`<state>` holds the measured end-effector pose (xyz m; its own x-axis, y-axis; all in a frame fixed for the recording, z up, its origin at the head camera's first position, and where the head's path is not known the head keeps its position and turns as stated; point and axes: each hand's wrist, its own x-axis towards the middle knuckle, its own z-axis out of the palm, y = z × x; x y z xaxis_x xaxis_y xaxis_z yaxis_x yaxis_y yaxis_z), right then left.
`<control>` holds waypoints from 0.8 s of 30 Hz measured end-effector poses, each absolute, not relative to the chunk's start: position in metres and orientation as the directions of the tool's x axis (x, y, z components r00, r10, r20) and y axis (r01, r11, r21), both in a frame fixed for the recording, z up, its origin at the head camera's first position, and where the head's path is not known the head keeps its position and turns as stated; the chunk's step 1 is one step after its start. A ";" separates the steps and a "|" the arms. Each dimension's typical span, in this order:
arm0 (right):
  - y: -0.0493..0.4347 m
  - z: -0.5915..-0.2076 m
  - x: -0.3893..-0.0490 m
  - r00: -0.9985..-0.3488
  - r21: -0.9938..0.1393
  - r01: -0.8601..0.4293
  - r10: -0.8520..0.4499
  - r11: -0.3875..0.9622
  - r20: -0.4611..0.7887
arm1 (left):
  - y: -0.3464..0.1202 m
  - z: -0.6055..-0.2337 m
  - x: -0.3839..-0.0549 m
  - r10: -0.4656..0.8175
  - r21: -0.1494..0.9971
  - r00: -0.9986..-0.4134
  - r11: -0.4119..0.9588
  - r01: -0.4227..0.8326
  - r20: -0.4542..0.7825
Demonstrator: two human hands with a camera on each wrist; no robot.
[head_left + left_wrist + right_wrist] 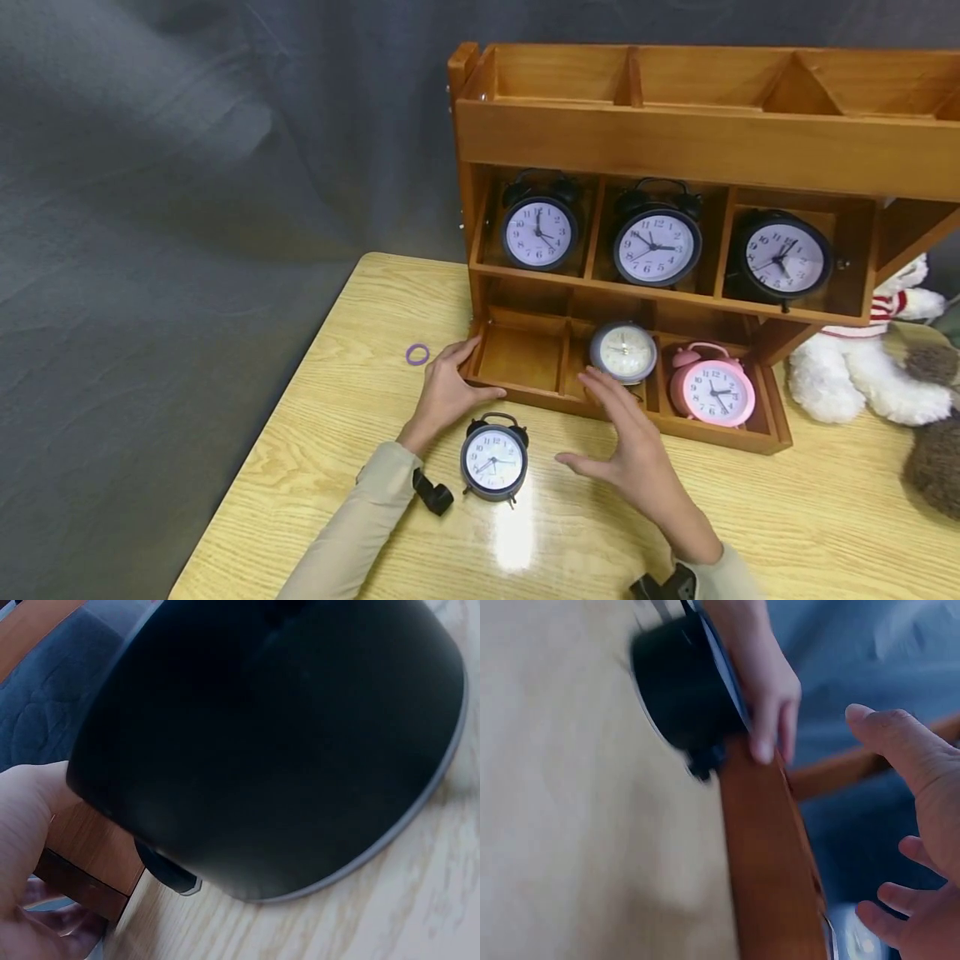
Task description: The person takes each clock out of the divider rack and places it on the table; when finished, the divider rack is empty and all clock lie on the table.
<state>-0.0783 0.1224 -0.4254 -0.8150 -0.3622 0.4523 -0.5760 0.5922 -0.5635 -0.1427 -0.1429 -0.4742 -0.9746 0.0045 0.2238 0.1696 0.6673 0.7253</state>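
Note:
My left hand (444, 390) grips the lower left corner of the wooden shelf (525, 393), thumb on the front board and fingers along the side. Just in front of that hand, a black alarm clock (493, 460) lies face up on the table; its dark casing (285, 765) fills much of the left wrist view. My right hand (633, 458) hovers before the lower middle compartment, fingers spread and thumb apart, holding nothing. Behind its fingertips, a grey round clock (623, 352) sits in that compartment. A pink alarm clock (712, 392) stands in the lower right one.
Three black alarm clocks, left (538, 233), middle (657, 246) and right (786, 257), fill the shelf's upper row. A purple ring (417, 355) lies left of the shelf. At the right are a white plush toy (862, 375) and a brown one (937, 458). A dark curtain (187, 167) hangs behind.

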 end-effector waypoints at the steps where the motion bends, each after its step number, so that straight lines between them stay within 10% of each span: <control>1: 0.128 -0.424 -0.084 -0.818 -0.561 -0.570 -0.351 0.600 0.456 | -0.143 -0.474 -0.143 0.002 0.727 -0.976 0.667 0.164 0.219; 24: 0.179 -0.435 -0.157 -0.864 -0.551 -0.500 -0.339 0.668 0.372 | -0.142 -0.474 -0.142 -0.011 0.732 -0.980 0.667 0.140 0.197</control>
